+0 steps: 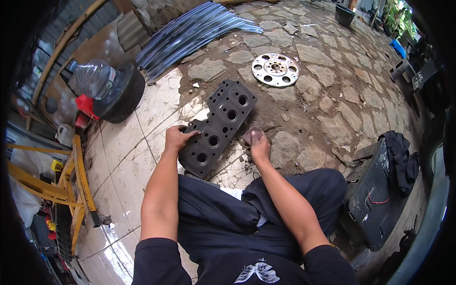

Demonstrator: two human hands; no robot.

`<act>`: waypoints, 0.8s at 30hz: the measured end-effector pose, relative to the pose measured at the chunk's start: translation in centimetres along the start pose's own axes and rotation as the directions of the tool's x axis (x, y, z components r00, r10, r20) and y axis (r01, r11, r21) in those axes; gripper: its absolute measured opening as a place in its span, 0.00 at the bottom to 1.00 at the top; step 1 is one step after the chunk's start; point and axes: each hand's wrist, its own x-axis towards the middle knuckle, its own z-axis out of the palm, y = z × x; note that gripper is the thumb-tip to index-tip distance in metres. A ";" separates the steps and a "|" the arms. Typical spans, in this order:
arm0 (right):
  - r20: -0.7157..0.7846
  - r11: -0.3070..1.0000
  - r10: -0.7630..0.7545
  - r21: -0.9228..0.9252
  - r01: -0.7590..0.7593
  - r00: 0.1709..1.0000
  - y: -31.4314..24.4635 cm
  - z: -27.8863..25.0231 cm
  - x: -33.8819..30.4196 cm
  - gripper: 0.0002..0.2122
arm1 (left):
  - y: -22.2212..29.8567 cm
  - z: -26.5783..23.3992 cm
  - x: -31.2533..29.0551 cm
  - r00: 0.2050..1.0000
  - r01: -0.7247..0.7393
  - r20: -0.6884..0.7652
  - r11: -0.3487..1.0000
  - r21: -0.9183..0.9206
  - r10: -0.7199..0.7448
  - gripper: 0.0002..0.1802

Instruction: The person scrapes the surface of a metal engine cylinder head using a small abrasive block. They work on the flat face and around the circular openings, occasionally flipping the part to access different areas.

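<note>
A dark grey engine cylinder head point(219, 128) lies flat and slanted on the ground before my knees, its face with round ports and bolt holes turned up. My left hand point(177, 138) grips its left edge, with fingers reaching onto the top face. Just off the right edge, my right hand point(260, 147) is closed on a small flat brownish piece point(248, 137) that looks like sandpaper. The fingers partly cover that piece. Whether it touches the cylinder head's side I cannot tell.
Beyond lies a silver flywheel plate point(275, 70) on rough stone paving point(311, 54). Corrugated sheets point(190, 35) are stacked at the far left, near a black tub point(128, 95) with a clear bottle point(97, 80). A yellow frame point(78, 185) stands left, a black metal box point(380, 209) right.
</note>
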 end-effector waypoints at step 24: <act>-0.154 0.934 -0.357 -0.060 0.352 0.921 -1.2 1.3 10.8 0.28 | -4.8 3.1 5.1 0.439 0.687 -0.469 0.623 -0.374 -0.766 0.44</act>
